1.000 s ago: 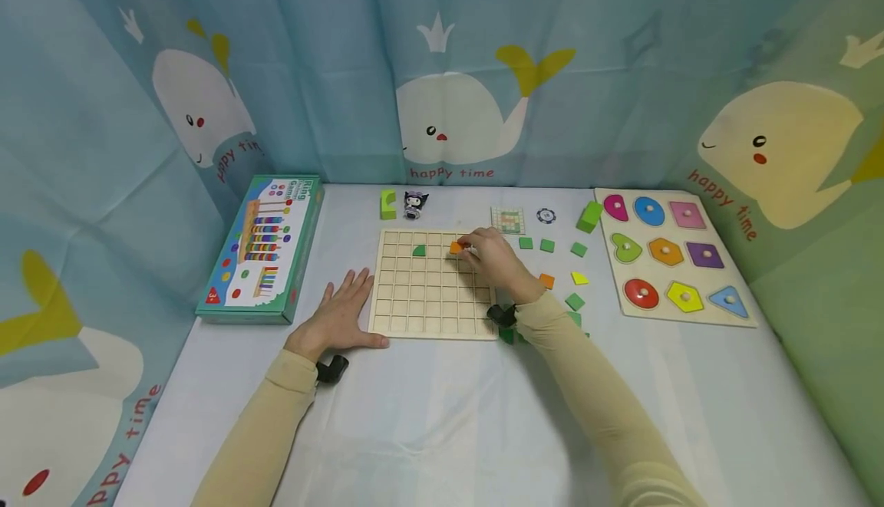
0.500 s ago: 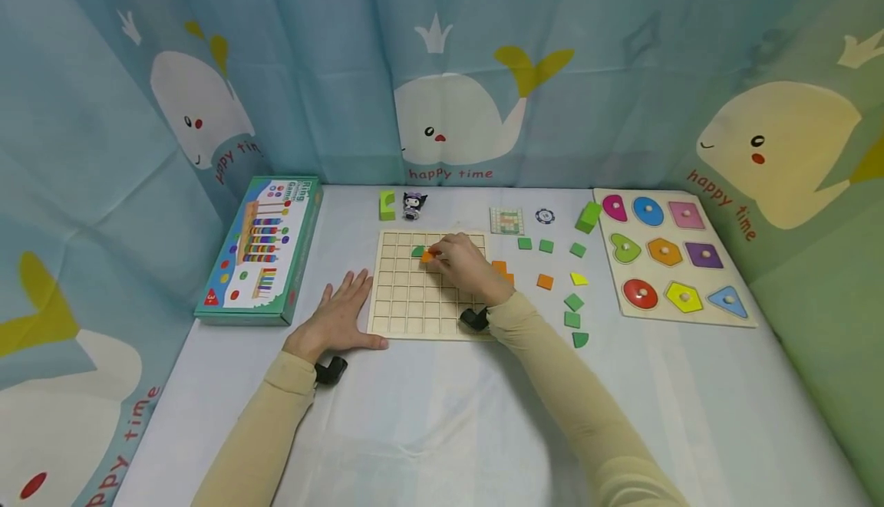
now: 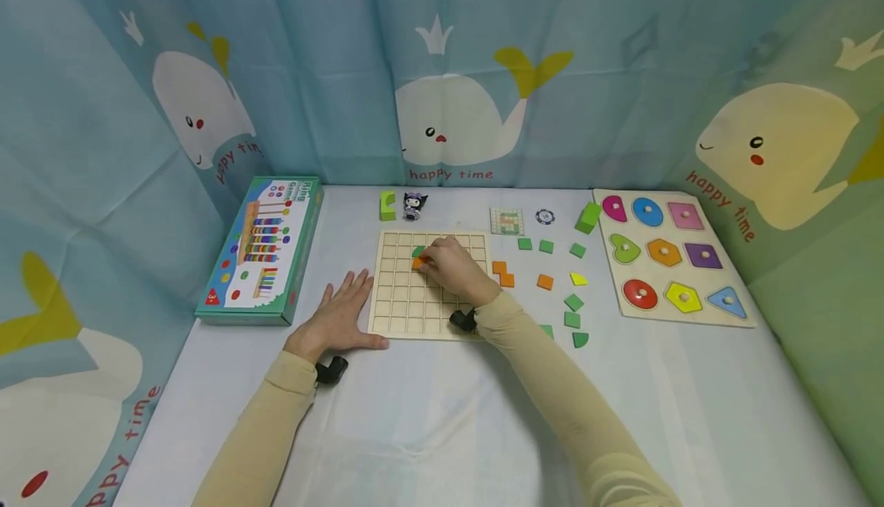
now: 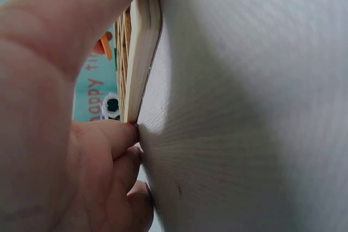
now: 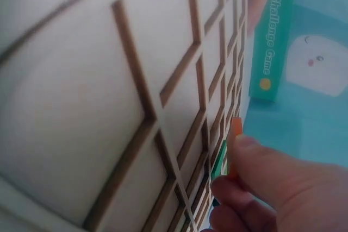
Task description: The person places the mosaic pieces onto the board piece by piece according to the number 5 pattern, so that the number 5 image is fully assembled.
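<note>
My right hand (image 3: 452,268) pinches a small orange square tile (image 3: 417,263) between thumb and fingers, over the wooden grid board (image 3: 406,309). In the right wrist view the tile (image 5: 237,126) stands on edge, tilted to the board. Just beyond it a green quarter-round tile (image 3: 417,251) sits in a cell, partly covered by the fingers. My left hand (image 3: 337,319) lies with fingers spread beside the board's left edge, its thumb by the front left corner. In the left wrist view its fingertips meet the table right at the board's side (image 4: 144,52).
Loose orange tiles (image 3: 507,281), several green tiles (image 3: 572,319) and a yellow piece (image 3: 578,279) lie right of the board. A shape puzzle (image 3: 649,269) is further right, a game box (image 3: 258,250) at left. A figurine (image 3: 413,205), green blocks (image 3: 588,217) and a pattern card (image 3: 507,221) stand behind.
My right hand has carried the orange tile leftward across the board and then slightly toward me, to just in front of the green tile. The left hand has stayed in place.
</note>
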